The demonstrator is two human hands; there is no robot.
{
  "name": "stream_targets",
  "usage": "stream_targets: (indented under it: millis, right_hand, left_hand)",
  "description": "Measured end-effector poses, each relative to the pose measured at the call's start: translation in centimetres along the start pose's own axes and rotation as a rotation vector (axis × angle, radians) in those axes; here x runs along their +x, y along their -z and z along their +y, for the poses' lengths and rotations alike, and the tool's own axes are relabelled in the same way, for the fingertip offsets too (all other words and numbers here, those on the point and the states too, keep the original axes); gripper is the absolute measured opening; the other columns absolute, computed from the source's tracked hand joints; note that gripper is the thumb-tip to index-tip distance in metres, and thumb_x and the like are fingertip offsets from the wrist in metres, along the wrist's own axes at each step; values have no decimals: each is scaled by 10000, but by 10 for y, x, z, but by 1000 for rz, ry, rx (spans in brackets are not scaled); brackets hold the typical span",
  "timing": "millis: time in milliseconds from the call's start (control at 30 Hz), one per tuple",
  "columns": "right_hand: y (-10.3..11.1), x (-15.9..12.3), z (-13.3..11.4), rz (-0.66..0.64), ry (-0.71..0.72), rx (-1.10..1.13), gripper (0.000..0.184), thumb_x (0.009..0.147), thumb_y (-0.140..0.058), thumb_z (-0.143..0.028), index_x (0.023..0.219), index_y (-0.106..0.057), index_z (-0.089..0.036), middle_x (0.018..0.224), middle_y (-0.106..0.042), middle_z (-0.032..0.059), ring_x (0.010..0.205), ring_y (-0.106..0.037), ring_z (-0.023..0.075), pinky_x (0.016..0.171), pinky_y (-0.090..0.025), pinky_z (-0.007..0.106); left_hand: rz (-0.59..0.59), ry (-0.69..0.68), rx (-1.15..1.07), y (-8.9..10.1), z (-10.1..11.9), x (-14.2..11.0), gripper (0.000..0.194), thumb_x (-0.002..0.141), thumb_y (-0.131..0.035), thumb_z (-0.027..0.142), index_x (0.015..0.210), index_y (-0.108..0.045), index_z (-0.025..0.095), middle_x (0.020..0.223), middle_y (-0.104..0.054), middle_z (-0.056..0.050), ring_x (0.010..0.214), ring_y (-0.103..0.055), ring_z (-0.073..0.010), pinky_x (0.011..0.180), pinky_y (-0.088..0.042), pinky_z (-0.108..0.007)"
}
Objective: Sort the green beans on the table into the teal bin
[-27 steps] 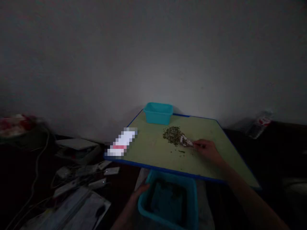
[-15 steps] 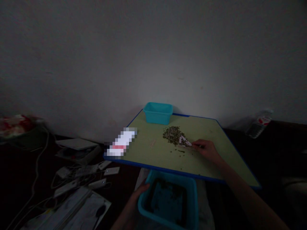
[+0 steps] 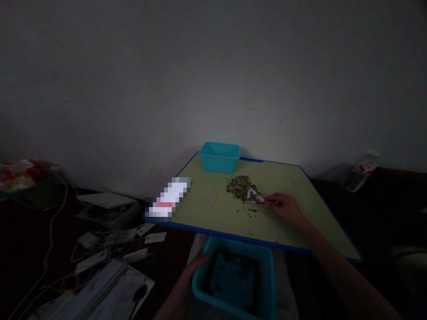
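Observation:
My right hand (image 3: 283,207) is closed on a small whitish, roughly triangular tool (image 3: 256,196) whose exact kind is too dim to make out. The tool's wide end rests at the right side of a spread pile of small dark grains (image 3: 239,186) on the pale-green tabletop (image 3: 287,178). Below the table's front edge, my left hand (image 3: 196,265) grips the left rim of a turquoise basin (image 3: 230,284), thumb over the edge. Dark bits lie inside that basin. My left hand's other fingers are hidden.
A second turquoise basin (image 3: 220,163) stands at the table's back. A blurred bright phone-like object (image 3: 170,199) lies at the left edge. On the left are chargers and cables (image 3: 106,242); a clear plastic bottle (image 3: 362,171) is at the right.
My right hand and the whitish tool have shifted very slightly left at the pile's edge. My left hand stays on the lower basin's rim.

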State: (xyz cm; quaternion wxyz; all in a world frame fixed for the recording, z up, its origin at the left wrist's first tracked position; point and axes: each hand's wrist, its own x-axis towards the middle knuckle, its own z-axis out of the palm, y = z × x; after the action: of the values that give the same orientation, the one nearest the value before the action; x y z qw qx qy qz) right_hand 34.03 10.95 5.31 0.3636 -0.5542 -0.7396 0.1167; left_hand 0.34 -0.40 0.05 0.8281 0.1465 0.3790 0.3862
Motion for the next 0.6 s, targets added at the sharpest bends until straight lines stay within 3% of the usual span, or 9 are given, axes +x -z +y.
stream_targets:
  millis: [400, 600]
  right_hand:
    - [-9, 4, -6, -31, 50, 20, 199, 868, -592, -257, 928, -779, -228, 925, -761, 53, 806, -690, 188, 699, -518, 287]
    - [-15, 12, -14, -109, 87, 10, 197, 882, -607, -288, 947, -783, -227, 880, -761, 44, 750, -679, 174, 672, -494, 274]
  left_hand:
    - [25, -2, 0, -4, 1, -1, 596, 821, -637, 329, 1356, -546, 83, 953, -814, -164, 990, -727, -391, 942, -504, -518]
    - [-20, -27, -84, -7, 0, -2, 601, 822, -620, 274, 1388, -511, 102, 1121, -775, -169, 1080, -694, -382, 979, -487, -507]
